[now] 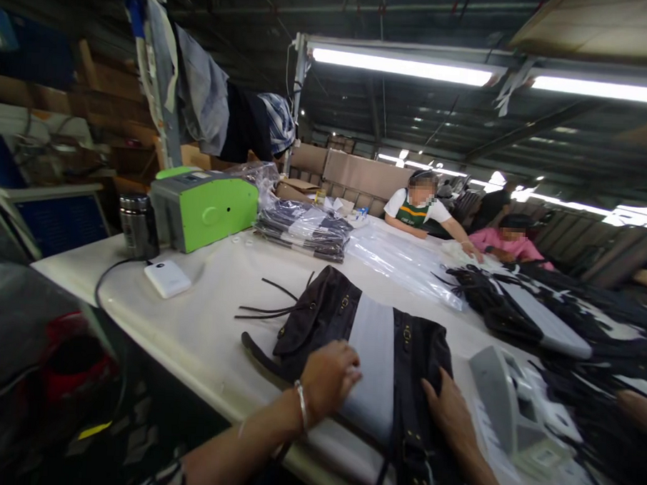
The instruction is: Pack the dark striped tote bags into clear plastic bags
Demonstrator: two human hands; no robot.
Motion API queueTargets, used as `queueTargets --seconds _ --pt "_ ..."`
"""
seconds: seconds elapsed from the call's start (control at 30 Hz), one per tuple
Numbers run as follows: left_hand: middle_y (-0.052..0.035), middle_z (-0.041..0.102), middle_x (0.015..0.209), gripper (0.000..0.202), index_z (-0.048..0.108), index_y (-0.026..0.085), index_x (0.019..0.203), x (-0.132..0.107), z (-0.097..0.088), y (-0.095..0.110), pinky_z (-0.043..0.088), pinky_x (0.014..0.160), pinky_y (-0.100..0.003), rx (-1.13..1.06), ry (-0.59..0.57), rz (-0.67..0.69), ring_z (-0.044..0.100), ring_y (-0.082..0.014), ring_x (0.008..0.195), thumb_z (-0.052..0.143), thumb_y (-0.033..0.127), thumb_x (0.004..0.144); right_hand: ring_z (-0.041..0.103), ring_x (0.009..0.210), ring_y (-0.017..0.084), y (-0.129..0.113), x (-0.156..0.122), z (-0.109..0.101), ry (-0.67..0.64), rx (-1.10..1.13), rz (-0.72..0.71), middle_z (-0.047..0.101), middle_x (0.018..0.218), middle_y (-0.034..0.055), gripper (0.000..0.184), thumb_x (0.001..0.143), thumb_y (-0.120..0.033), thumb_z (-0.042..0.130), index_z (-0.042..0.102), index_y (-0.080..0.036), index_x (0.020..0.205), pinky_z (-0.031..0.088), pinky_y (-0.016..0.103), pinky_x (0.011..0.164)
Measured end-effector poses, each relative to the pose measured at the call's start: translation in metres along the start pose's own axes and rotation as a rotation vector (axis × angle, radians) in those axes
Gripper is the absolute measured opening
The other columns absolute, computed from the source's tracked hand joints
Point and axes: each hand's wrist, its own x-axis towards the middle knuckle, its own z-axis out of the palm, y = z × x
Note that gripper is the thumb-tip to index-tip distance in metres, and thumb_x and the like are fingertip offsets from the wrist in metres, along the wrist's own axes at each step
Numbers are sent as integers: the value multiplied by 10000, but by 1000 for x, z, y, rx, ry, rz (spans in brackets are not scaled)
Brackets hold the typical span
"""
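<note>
A black bag (320, 314) lies on the white table in front of me, with buckled straps, thin cords at its far left and a pale grey band (372, 359) across its middle. My left hand (329, 377), with a bracelet at the wrist, is over the bag beside the grey band. Its fingers are curled together, and what is in them, if anything, is too small to make out. At the bag's right side, my right hand (450, 405) grips the edge, thumb on top and fingers partly hidden along the side. Another buckled strap (415, 461) hangs toward me.
On the table (213, 323) stand a green and grey machine (212, 209), a steel flask (138, 226) and a white box (167, 278). Wrapped goods (302, 231) and clear bags (402, 264) lie behind. A grey dispenser (514, 408) and piled black bags (492, 300) are right, near two co-workers.
</note>
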Motion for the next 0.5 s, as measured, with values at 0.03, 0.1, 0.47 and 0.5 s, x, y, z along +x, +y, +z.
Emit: queueTargets --seconds 0.03,0.1,0.47,0.5 --pt "-44 656 1037 164 617 205 984 10 -13 -19 449 894 -303 113 71 -100 593 -211 1004 633 326 875 451 1311 388 5 -6 7 -25 -74 -3 485 1397 257 715 870 -496 306 421 -9 1381 369 521 1074" --pt "-104 627 1110 310 590 161 1051 27 -29 -55 442 929 -372 285 112 -283 560 -265 1065 652 391 852 462 1306 367 9 -15 17 -14 -181 -38 504 1385 235 658 895 -464 274 453 -36 1361 368 503 1073" --pt "-55 708 924 317 688 119 888 78 -22 -105 533 790 -334 30 54 -503 653 -151 777 561 408 919 472 1305 347 6 -13 15 -34 -227 -54 512 1387 206 664 896 -481 216 454 -57 1348 385 472 1066" --pt "-41 709 889 381 695 122 854 81 -24 -106 541 739 -302 -37 49 -508 640 -129 707 531 459 926 466 1309 348 7 -13 16 -36 -218 -59 510 1387 207 671 890 -485 216 455 -54 1345 380 472 1073"
